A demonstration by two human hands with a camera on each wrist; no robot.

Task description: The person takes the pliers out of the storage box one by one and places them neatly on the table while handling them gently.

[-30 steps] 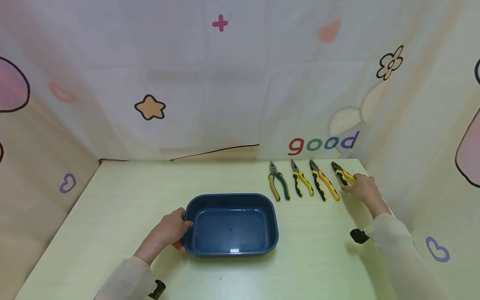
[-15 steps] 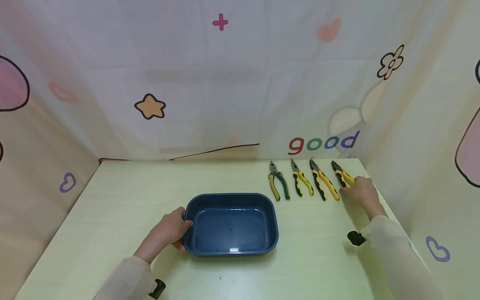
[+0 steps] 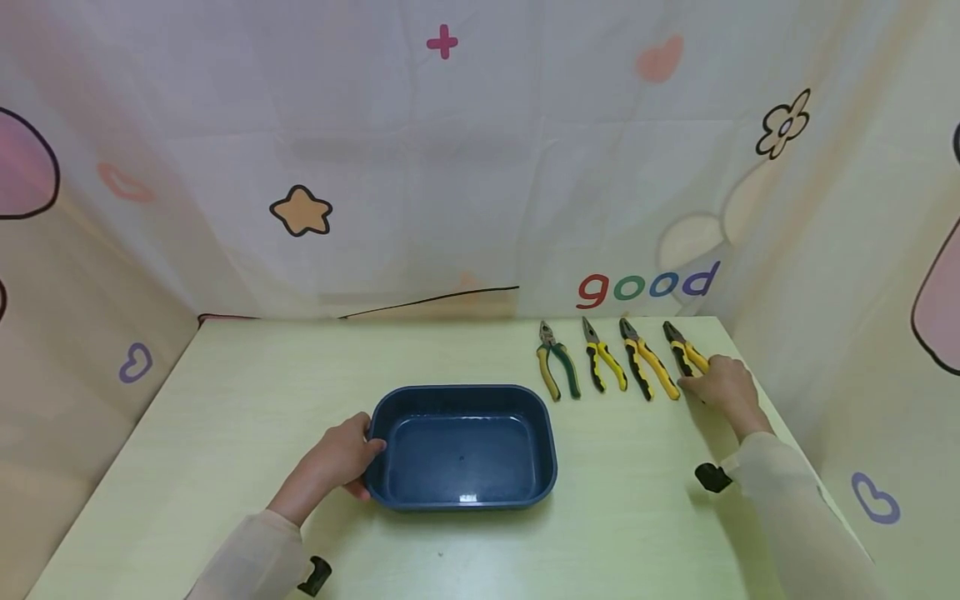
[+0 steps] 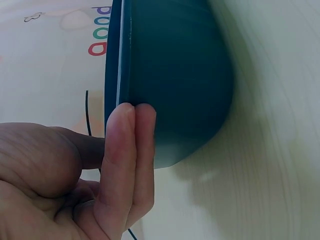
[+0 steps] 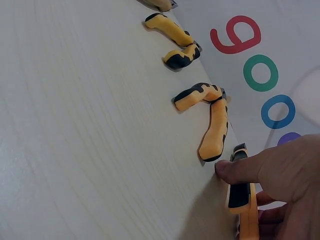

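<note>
A dark blue rectangular plastic tub (image 3: 461,463) rests on the table. My left hand (image 3: 339,457) grips its left end, thumb over the rim and fingers along the outside wall; the left wrist view shows two fingers (image 4: 119,160) against that wall. At the back right, my right hand (image 3: 724,388) pinches the handles of the rightmost pliers (image 3: 679,343), yellow and black, which lie on the table with dark jaws pointing away. In the right wrist view the thumb crosses one handle (image 5: 239,192) and curled fingers sit on the other side. Part of the handles is hidden by the hand.
Left of the held pliers lie yellow-black pliers (image 3: 647,360), yellow-black long-nose pliers (image 3: 604,357) and green-handled pliers (image 3: 557,360), side by side. A printed curtain (image 3: 480,167) hangs behind the pale table (image 3: 247,400) and along both sides.
My right hand has drawn slightly nearer and settled lower on the handles of the rightmost pliers. My left hand and the tub have stayed in place.
</note>
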